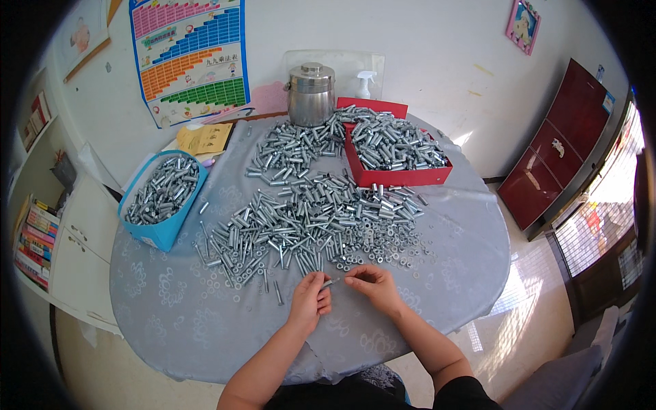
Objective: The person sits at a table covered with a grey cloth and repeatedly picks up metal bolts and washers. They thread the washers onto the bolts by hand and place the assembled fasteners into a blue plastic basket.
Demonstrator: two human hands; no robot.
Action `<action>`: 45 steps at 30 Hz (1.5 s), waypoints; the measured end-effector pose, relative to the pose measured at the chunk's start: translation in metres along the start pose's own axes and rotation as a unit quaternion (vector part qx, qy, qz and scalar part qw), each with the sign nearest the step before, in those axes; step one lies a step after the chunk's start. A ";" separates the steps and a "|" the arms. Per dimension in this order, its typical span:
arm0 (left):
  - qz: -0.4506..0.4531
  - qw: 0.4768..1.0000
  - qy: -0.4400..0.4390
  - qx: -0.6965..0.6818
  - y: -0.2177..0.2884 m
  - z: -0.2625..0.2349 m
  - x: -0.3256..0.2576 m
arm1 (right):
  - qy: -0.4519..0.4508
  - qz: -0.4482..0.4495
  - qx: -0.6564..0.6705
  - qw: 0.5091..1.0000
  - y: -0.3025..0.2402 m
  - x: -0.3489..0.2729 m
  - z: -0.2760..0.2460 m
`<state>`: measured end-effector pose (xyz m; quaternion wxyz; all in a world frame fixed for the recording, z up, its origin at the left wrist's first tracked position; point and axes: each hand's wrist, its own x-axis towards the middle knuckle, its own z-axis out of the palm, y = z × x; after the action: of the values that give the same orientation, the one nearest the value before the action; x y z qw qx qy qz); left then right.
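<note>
My left hand (309,304) is closed around a metal bolt (330,283), whose end points right toward my other hand. Thumb and fingers of my right hand (376,288) are pinched together close to that end; anything between them is too small to make out. Just beyond both hands spreads a heap of loose bolts (256,263) and metal sleeves (263,208). Small washers (383,239) and nuts are scattered on its right side. A few single bolts lie left of my left hand, one bolt (278,292) nearest to it.
A blue basket (158,236) filled with metal pieces stands at the left on the grey tablecloth (444,273). At the back are a red box (403,178) heaped with sleeved bolts, a steel canister (311,96), a white spray bottle (365,83) and a yellow paper packet (205,139).
</note>
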<state>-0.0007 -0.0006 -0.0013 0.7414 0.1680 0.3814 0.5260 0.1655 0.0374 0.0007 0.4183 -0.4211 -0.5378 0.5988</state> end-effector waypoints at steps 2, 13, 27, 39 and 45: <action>-0.010 1.000 0.003 0.019 -0.001 0.003 -0.001 | -0.025 -0.007 0.016 1.000 -0.002 -0.001 -0.002; -0.033 0.999 -0.025 0.005 -0.003 0.004 -0.003 | -0.014 -0.095 -0.131 0.987 -0.010 -0.004 0.002; 0.075 0.989 -0.024 0.122 -0.008 0.009 -0.002 | 0.002 -0.062 -0.030 0.998 0.005 0.000 -0.007; 0.084 0.995 -0.009 0.061 -0.009 -0.003 0.004 | 0.191 -0.182 -0.436 0.860 -0.009 0.009 -0.051; 0.082 0.995 -0.013 0.057 -0.008 -0.001 0.002 | 0.168 -0.134 -0.459 0.862 -0.008 0.007 -0.047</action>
<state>0.0038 -0.0017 -0.0084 0.6897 0.2472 0.3864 0.5602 0.2086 0.0580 0.0051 0.3376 -0.5838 -0.7245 0.1426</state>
